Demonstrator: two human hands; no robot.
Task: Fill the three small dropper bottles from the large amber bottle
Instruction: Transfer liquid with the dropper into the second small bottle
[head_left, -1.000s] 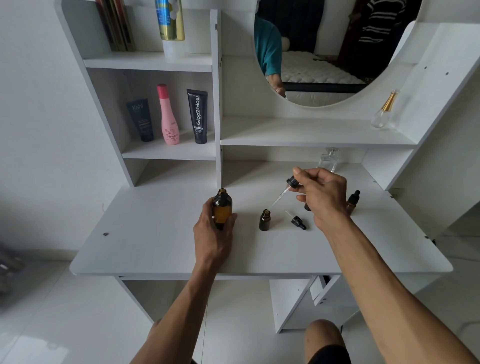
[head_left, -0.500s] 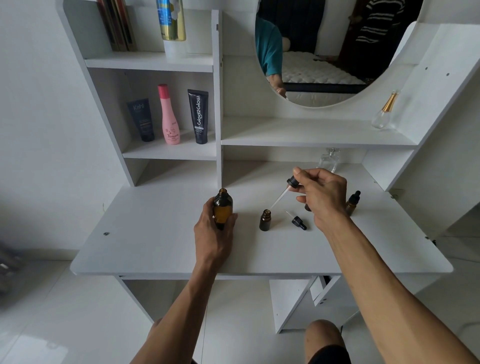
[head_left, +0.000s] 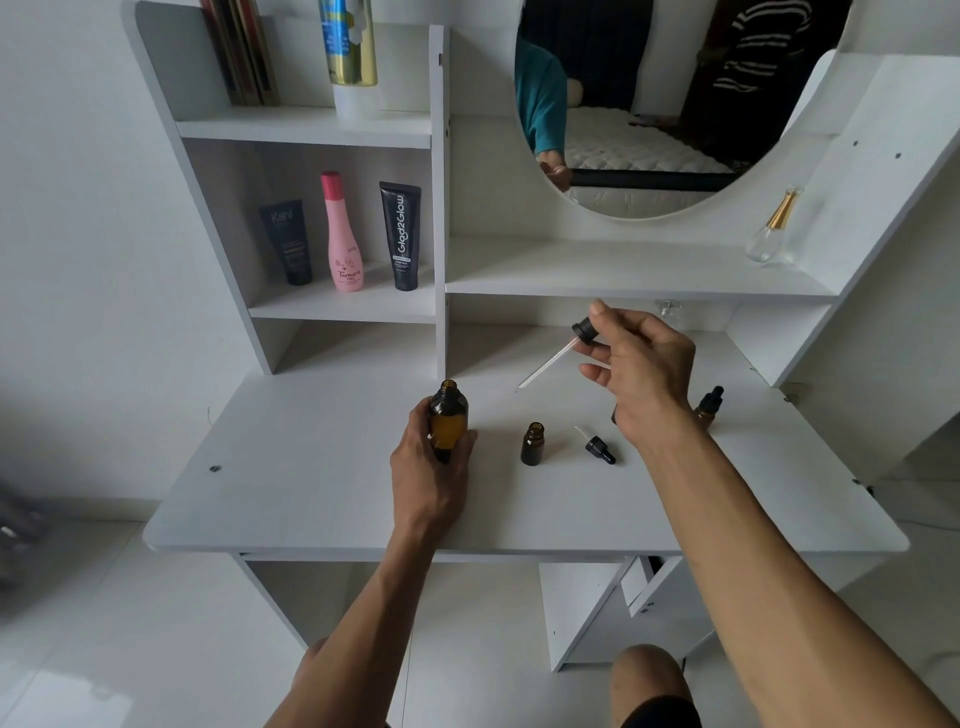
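Observation:
My left hand (head_left: 428, 470) grips the large amber bottle (head_left: 448, 420), which stands upright and uncapped on the white desk (head_left: 311, 467). To its right stands an open small dropper bottle (head_left: 532, 443). A small dropper cap (head_left: 597, 447) lies on the desk beside it. My right hand (head_left: 641, 371) pinches the black bulb of a long glass dropper (head_left: 558, 356), held above the desk with its tip pointing down-left. A capped small dropper bottle (head_left: 709, 405) stands at the right. Another small bottle is mostly hidden behind my right hand.
Shelves rise behind the desk with three cosmetic bottles (head_left: 343, 234) at the left. A clear perfume bottle (head_left: 769, 228) stands on the right shelf under the round mirror (head_left: 649, 104). A glass bottle (head_left: 670, 309) sits behind my right hand.
My right hand has lifted the long dropper slightly higher and away from the small open bottle. My left hand stays on the large amber bottle.

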